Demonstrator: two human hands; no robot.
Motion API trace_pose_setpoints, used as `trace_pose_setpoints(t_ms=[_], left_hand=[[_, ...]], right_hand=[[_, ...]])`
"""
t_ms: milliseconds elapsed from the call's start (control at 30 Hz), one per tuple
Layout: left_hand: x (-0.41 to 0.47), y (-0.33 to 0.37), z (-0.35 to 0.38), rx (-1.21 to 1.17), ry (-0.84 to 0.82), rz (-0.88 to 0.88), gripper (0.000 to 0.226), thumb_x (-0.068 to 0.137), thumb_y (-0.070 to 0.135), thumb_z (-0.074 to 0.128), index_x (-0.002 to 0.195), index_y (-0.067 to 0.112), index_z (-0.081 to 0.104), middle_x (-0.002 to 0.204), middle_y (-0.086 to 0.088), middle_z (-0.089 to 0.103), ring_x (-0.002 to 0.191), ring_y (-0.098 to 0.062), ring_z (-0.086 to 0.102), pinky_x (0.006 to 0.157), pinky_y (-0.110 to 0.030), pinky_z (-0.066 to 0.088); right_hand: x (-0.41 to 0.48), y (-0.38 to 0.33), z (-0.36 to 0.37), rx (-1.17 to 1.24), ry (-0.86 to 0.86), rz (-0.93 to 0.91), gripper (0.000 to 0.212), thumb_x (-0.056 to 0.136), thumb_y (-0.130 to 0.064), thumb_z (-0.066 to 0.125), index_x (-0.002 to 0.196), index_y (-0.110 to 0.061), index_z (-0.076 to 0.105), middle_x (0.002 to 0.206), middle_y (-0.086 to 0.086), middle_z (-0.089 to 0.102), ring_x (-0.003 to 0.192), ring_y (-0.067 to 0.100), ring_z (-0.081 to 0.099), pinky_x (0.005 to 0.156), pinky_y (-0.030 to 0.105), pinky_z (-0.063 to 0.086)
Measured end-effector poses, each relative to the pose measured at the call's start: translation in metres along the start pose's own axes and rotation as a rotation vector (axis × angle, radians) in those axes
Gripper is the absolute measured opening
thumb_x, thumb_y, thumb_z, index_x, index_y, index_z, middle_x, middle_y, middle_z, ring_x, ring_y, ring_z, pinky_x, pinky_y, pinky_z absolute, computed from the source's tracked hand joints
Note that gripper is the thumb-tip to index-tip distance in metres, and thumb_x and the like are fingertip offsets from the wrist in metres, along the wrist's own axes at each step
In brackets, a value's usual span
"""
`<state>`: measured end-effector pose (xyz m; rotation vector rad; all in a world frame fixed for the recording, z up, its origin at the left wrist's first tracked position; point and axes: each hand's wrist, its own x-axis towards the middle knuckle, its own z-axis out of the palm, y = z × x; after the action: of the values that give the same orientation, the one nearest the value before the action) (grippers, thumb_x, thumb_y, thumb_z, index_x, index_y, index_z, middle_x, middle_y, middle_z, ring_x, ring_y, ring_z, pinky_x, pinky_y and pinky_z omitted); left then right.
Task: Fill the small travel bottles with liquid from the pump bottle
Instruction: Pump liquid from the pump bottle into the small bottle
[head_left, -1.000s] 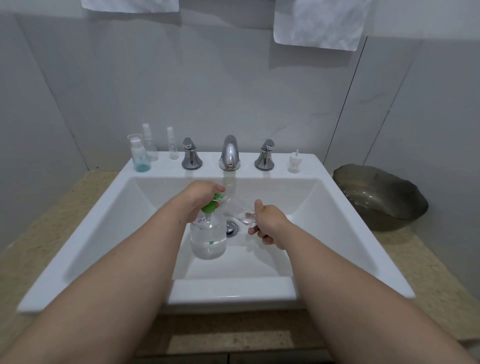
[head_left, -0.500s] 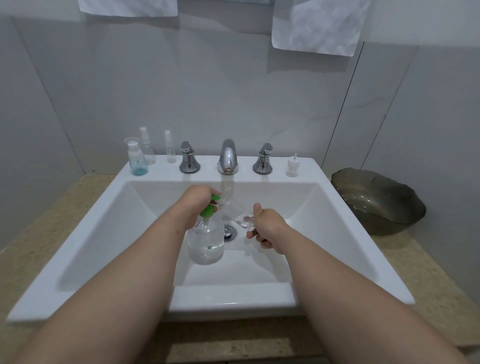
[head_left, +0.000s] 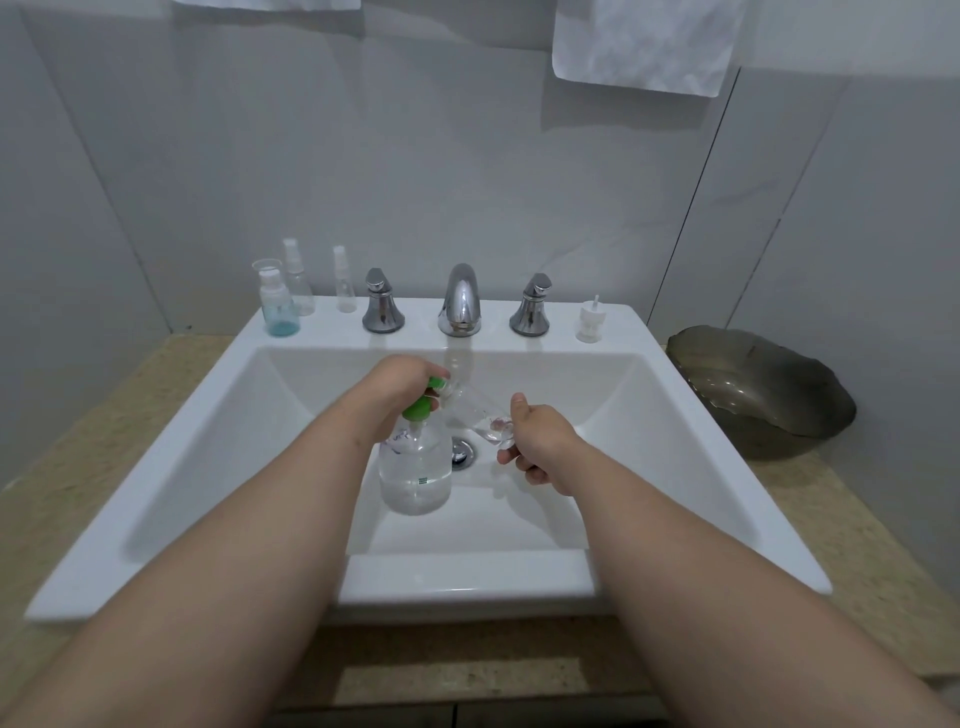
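White sink (head_left: 467, 577); work goes on over its basin. Pump bottle (head_left: 415, 467) upright, part full of clear liquid. Left hand (head_left: 400, 382) curls over the green pump head (head_left: 418, 408). Right hand (head_left: 540, 441) pinches the base of the small clear bottle (head_left: 480, 418). Key relation: the small bottle lies tilted, long axis 10 to 4 o'clock, mouth at the spout, base toward 4 o'clock. Judged: pressing falls to the left hand, the nearer one.

Bare forearms at 7 and 5 o'clock; left hand (head_left: 400, 384) and right hand (head_left: 540, 441) bare. Small dark fleck near left wrist, possibly a mole.
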<state>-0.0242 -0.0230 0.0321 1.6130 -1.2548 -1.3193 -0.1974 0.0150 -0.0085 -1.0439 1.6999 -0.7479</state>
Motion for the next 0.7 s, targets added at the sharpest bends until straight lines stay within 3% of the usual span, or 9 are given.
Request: trace_pose_setpoints(t_ms=[200,433,500,600,700], left_hand=[[0.004,-0.004,0.0,-0.006,0.01,0.004,0.022,0.104,0.008,0.049,0.111,0.007,0.07,0.081,-0.009,0.055,0.061,-0.018,0.052,0.059,-0.024,0.042],[0.013,-0.004,-0.001,0.075,-0.001,0.039,0.038,0.106,-0.003,0.034,0.102,0.011,0.069,0.114,-0.015,0.057,0.063,-0.02,0.057,0.042,-0.017,0.047],[0.014,-0.006,-0.003,0.087,-0.009,0.03,0.037,0.105,-0.002,0.035,0.096,0.012,0.069,0.103,-0.014,0.059,0.063,-0.02,0.056,0.048,-0.02,0.048],[0.01,-0.008,-0.006,0.087,-0.026,-0.011,0.021,0.097,0.003,0.052,0.086,0.009,0.068,0.084,-0.015,0.057,0.073,-0.026,0.049,0.072,-0.032,0.041],[0.008,-0.009,-0.006,0.088,-0.021,-0.021,0.011,0.088,0.006,0.058,0.089,0.01,0.067,0.081,-0.013,0.055,0.081,-0.024,0.045,0.077,-0.039,0.035]], right_hand=[[0.0,0.001,0.001,-0.006,-0.006,-0.001,0.054,0.11,-0.048,0.022,0.115,-0.011,0.06,0.074,0.01,0.065,0.053,0.017,0.036,0.044,0.024,0.028],[0.001,0.0,0.001,-0.011,0.006,-0.005,0.055,0.109,-0.049,0.022,0.116,-0.008,0.058,0.073,0.01,0.065,0.053,0.018,0.037,0.045,0.023,0.028],[0.001,0.0,0.002,-0.023,0.005,-0.003,0.055,0.109,-0.049,0.022,0.116,-0.008,0.058,0.073,0.01,0.065,0.053,0.018,0.038,0.045,0.023,0.029],[0.002,-0.001,0.003,-0.021,-0.001,-0.008,0.054,0.109,-0.049,0.022,0.116,-0.009,0.057,0.073,0.01,0.065,0.053,0.018,0.038,0.045,0.023,0.029],[0.002,-0.001,0.003,-0.013,-0.004,-0.011,0.054,0.109,-0.049,0.022,0.115,-0.01,0.058,0.072,0.009,0.065,0.053,0.018,0.037,0.046,0.023,0.029]])
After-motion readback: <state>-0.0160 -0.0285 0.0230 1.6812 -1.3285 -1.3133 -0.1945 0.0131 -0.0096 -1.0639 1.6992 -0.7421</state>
